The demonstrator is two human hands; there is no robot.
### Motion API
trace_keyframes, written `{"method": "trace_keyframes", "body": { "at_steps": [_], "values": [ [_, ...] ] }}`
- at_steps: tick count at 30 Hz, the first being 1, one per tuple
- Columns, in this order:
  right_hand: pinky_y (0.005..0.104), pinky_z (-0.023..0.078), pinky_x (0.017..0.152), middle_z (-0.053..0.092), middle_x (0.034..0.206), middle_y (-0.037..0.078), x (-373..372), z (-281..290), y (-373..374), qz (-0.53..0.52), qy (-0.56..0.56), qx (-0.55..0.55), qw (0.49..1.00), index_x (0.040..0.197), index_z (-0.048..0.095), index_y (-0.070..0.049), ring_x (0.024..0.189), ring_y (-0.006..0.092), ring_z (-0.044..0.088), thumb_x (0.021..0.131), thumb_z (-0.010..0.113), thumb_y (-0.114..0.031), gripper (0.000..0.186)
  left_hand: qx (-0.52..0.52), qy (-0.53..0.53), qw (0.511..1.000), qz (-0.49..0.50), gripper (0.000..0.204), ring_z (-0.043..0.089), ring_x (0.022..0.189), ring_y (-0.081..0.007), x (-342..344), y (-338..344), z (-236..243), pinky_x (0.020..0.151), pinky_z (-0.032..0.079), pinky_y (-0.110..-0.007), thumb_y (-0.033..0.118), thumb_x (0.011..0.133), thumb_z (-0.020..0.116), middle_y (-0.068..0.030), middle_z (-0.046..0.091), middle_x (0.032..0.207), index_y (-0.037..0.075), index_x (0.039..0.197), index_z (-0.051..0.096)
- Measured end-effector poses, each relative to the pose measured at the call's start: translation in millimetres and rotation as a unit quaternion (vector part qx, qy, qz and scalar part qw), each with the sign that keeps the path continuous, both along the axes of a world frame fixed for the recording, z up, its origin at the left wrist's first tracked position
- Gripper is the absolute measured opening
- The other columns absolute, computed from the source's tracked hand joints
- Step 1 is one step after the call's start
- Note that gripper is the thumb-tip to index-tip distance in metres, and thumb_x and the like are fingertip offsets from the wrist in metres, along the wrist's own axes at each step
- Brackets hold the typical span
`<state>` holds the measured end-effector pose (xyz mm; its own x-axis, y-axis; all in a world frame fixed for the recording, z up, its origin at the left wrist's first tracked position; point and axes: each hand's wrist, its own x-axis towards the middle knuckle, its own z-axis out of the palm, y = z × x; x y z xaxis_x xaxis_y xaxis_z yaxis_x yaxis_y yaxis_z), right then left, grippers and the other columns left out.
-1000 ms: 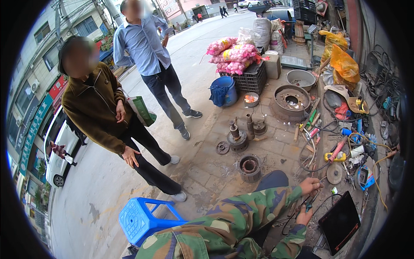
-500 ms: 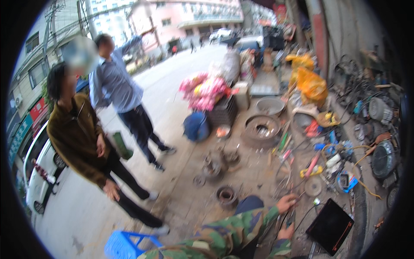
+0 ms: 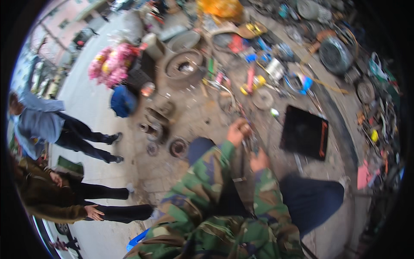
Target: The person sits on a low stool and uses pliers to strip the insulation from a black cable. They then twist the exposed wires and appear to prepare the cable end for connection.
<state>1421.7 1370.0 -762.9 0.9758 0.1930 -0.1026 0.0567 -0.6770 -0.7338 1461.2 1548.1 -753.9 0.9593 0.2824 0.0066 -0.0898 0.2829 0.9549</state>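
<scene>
In front of my crouched legs, both my hands are closed. My left hand (image 3: pixel 237 131) pinches a thin wire (image 3: pixel 246 125), blurred in this view. Just below and right of it, my right hand (image 3: pixel 258 160) grips dark green-handled pliers (image 3: pixel 256 150). Right of my hands a flat black panel (image 3: pixel 304 131) lies on the ground. Worn metal parts (image 3: pixel 152 129) stand to the left of my hands, with an open ring-shaped part (image 3: pixel 177 148) near my left knee.
Two people (image 3: pixel 43 121) (image 3: pixel 47 194) stand at left, beside a blue stool (image 3: pixel 137 238). Pink sacks (image 3: pixel 113 64), a blue bucket (image 3: pixel 123 101), a round rim (image 3: pixel 183 69) and yellow bags (image 3: pixel 220 9) lie beyond. Tools, cables and scrap (image 3: pixel 375 121) line the right side.
My view has swung right and down, so the people appear further left and my hands nearer the middle. My hands still hold the wire and pliers.
</scene>
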Motion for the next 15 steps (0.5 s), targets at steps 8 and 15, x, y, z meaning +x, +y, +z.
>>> {"method": "trace_keyframes", "body": {
  "at_steps": [8,15],
  "values": [
    [0.0532,0.049,0.091,0.067,0.108,0.028,12.8,39.1,-15.7,-0.030,0.105,-0.052,0.993,0.124,0.060,-0.005,0.104,0.0471,0.063,0.090,0.065,-0.028,0.041,-0.025,0.061,0.998,0.006,0.023,0.069,0.081,-0.0161,0.5,0.3,43.9,0.075,0.059,-0.032,0.009,0.103,0.054,-0.0104,0.071,0.104,0.001,0.124,0.059],
    [0.0430,0.052,0.076,0.070,0.085,0.019,84.8,96.0,-22.6,-0.010,-0.013,0.048,0.999,0.100,0.068,-0.001,0.082,0.0337,0.069,0.084,0.075,-0.036,0.039,-0.032,0.046,0.996,-0.063,0.028,0.068,0.084,-0.0158,0.0,-8.7,40.3,0.077,0.058,-0.032,0.015,0.103,0.058,-0.0090,0.071,0.106,0.000,0.127,0.063]
  ]
}}
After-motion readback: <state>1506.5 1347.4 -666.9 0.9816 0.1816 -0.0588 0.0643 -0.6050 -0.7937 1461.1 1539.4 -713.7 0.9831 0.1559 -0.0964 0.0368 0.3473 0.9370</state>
